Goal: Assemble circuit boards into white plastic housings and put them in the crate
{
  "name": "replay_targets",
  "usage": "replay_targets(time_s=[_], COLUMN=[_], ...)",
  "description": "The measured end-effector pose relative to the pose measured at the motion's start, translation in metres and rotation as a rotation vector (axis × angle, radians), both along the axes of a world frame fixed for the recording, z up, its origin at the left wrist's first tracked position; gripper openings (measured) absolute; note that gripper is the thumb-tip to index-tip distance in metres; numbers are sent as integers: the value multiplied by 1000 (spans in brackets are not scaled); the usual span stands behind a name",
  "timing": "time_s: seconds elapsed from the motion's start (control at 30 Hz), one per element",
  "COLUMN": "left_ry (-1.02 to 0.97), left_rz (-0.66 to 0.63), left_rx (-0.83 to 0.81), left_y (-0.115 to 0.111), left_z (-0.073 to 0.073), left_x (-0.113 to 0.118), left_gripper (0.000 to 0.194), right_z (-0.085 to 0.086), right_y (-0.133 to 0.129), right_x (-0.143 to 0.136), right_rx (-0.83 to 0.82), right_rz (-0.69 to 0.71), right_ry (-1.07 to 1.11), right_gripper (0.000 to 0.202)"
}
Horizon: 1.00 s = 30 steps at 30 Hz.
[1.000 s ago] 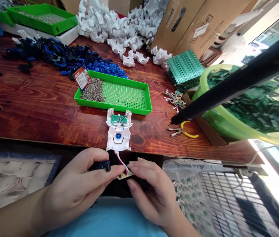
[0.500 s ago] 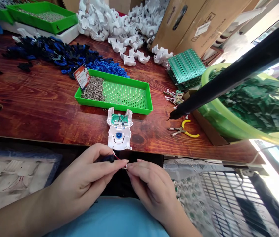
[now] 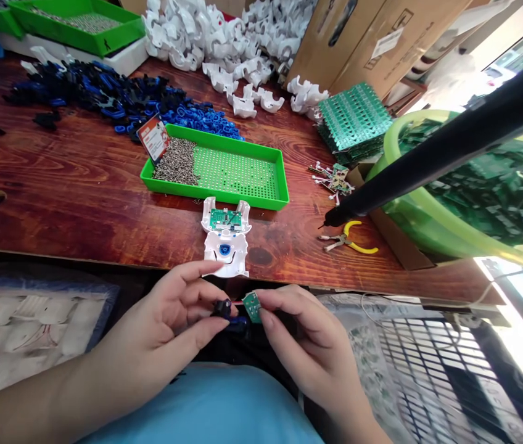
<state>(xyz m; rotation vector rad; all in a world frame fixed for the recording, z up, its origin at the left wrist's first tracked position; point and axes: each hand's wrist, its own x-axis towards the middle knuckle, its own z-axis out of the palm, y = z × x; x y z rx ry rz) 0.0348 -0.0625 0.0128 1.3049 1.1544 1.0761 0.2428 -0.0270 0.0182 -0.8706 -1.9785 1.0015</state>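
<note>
My left hand [image 3: 169, 320] pinches a small black and blue part [image 3: 225, 309] between thumb and fingers, below the table's front edge. Close on its right, my right hand [image 3: 308, 339] grips a small green circuit board [image 3: 252, 307] by its right side, between thumb and forefinger. A narrow gap separates the board from the black part, with a bit of red wire near it. Beyond my hands, a white shell with a green board inside [image 3: 227, 219] lies on the table, and another white shell with a blue centre piece [image 3: 225, 250] touches its near side.
Behind the shells lies a green tray [image 3: 238, 198] of small screws. Blue and black parts [image 3: 118, 102] and white shells [image 3: 243, 55] are heaped farther back. Yellow-handled pliers [image 3: 358, 248], a black rod [image 3: 409, 151] and a tub of green boards [image 3: 395, 209] are at the right.
My hands have moved slightly apart. The green board now shows in my right fingers, and the black and blue part is more exposed in my left hand.
</note>
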Motion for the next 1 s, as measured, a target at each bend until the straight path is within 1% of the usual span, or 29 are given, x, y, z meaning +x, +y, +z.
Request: replay_targets(time_s=[0.1,0.2,0.3,0.43,0.53,0.63,0.77,0.9,1.0], left_ry=[-64,-6,68,38,68,103,91,129,112], left_rz=[13,8,12,-56,-58,-56,-49,-60,-69], left_rx=[-123,-167,-173,-206,-165,-126,-136,-113,-140], left_y=[3,5,3,1,0,1,2,0,-1], left_z=[4,4,0,-3,-3,-3,-1,0,-2], left_x=[2,1,1,1,1,2,3,3,1], left_gripper=[28,16,14,11,15,15,16,16,15], right_z=[5,9,10,10,8,5,1,-1,-3], right_y=[3,6,8,11,14,15,16,18,19], right_x=[3,5,6,9,12,12,11,10,10], right_rx=[27,58,81,117,144,119,90,85,86], right_rz=[42,126,180,227,282,279,254,270,283], right_ry=[-68,-133,-178,-212,-221,-177,-133,-128,-120], right_gripper=[35,32,28,31,33,32,33,30,31])
